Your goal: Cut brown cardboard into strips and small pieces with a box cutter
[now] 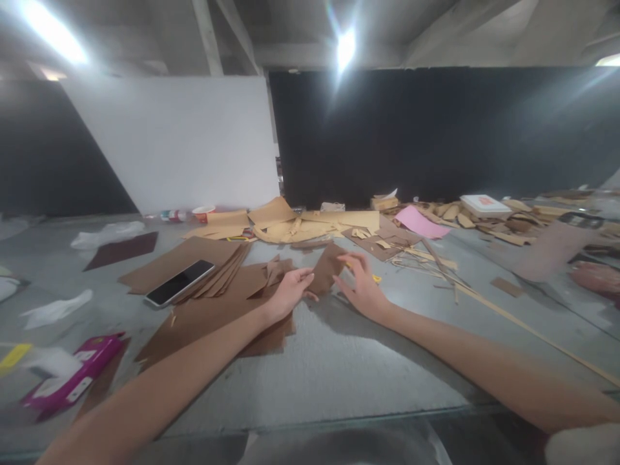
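Over the middle of the table, my left hand [292, 292] pinches the left edge of a small brown sheet [325, 268], which is tilted up. Whether it is paper, card or leather I cannot tell. My right hand [361, 287] is at the sheet's right side with thumb and fingers apart. Its fingertips are close to the sheet's edge; contact is unclear. Just behind this hand shows a small yellow object [376, 278], mostly hidden. Larger brown sheets [208, 323] lie stacked under and left of my left hand, some of them fanned out.
A phone [180, 283] rests on the brown sheets. At left are a magenta object [80, 374] and crumpled white plastic [58, 309]. Tan sheets [339, 223], a pink sheet [422, 221], thin strips [504, 309] and a white box [485, 205] lie farther back and right.
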Tool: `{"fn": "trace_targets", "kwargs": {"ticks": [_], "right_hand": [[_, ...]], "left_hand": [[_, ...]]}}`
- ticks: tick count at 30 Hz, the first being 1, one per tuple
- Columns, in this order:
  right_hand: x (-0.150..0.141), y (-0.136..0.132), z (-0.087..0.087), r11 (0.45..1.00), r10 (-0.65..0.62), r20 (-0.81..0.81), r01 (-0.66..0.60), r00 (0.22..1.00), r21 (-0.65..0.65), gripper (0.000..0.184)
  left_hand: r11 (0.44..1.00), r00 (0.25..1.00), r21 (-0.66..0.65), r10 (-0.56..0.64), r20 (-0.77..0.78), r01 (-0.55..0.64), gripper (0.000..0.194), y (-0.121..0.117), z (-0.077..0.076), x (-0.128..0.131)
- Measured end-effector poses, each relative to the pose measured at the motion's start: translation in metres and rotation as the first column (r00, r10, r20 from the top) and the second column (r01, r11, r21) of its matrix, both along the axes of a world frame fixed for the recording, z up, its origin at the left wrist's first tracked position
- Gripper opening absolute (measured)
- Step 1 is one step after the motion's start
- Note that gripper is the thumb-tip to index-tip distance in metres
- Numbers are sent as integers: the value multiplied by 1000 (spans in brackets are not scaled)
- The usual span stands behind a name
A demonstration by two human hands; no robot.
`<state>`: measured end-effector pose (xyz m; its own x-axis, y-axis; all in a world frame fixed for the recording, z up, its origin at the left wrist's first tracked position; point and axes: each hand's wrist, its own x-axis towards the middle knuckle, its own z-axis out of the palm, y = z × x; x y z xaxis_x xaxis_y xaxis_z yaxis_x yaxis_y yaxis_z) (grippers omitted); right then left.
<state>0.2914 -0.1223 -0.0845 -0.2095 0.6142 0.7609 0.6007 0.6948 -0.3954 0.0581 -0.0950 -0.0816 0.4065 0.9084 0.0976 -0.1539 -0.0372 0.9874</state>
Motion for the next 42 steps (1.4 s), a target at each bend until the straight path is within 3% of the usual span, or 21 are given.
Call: {"fn": "trace_targets", "kwargs": {"ticks": [3,7,14,35,42], "right_hand": [[7,13,-3,990,-109,-266,79,958,-121,58],[19,27,-1,951,-103,-428,-38,898,-307,50],[19,24,5,918,-47,-434,-133,900,-374,39],[25,28,6,939,-99,-424,-57,900,-339,40],[26,27,7,939,-110,-415,-42,903,-342,41]], "left_hand": [[998,997,43,-32,-64,35,63,-1,-1,1],[988,978,103,-97,-184,117,59,-4,0,2],[976,964,157,-113,-239,153,56,-3,-2,2],[983,961,118,-103,-256,137,64,-6,-2,4],[983,958,123,-99,-268,136,55,-9,3,4]]}}
